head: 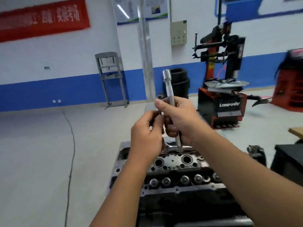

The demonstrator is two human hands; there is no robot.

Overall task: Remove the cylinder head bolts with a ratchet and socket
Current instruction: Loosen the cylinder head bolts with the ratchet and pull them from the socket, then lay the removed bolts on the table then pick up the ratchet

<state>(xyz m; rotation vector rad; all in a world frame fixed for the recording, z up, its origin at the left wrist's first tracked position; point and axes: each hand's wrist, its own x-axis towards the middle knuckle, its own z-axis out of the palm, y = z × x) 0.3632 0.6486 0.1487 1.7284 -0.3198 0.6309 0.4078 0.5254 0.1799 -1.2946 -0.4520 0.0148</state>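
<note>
A dark cylinder head (173,169) lies below my hands, with round bores and a row of valve springs along its near side. My right hand (178,120) grips a long chrome extension bar with a socket end (167,79) pointing up; its lower end reaches down to the head's far edge. My left hand (147,133) pinches a thin dark bolt (159,104) held upright just left of the chrome bar, its head showing above my right thumb. Both hands are raised above the head and touch each other.
A black and red tyre changer (221,95) stands at the right, stacked tyres (180,82) behind my hands, a grey press frame (111,79) by the blue-striped wall. A dark cabinet (288,159) sits at the right edge. Grey floor lies to the left.
</note>
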